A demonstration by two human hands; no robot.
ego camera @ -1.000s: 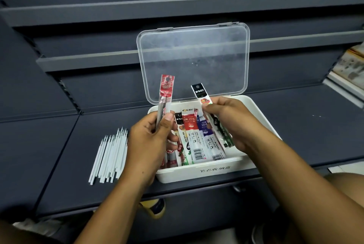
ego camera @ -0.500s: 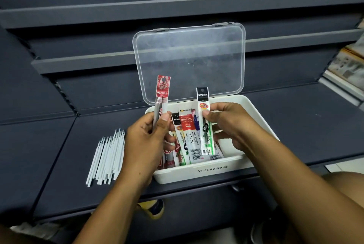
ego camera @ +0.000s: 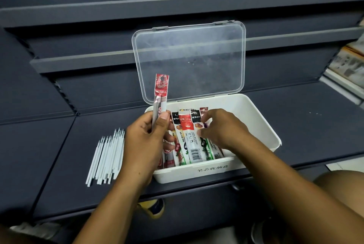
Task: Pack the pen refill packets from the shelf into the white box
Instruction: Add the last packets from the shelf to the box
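Note:
The white box (ego camera: 262, 125) sits on the dark shelf with its clear lid (ego camera: 189, 60) standing open behind it. Several pen refill packets (ego camera: 190, 141) lie side by side in its left half. My left hand (ego camera: 145, 145) hovers over the box's left edge and holds a red-topped refill packet (ego camera: 160, 96) upright. My right hand (ego camera: 222, 129) rests inside the box, fingers pressing a black-topped packet (ego camera: 196, 118) down among the others.
A bundle of bare white refill tubes (ego camera: 107, 155) lies on the shelf left of the box. The dark shelf (ego camera: 305, 125) runs wide on both sides. Printed booklets (ego camera: 348, 64) stack at the far right. Higher shelves rise behind the lid.
My right hand has lowered the black-topped packet from upright into the row in the box. The left hand still holds its red packet upright.

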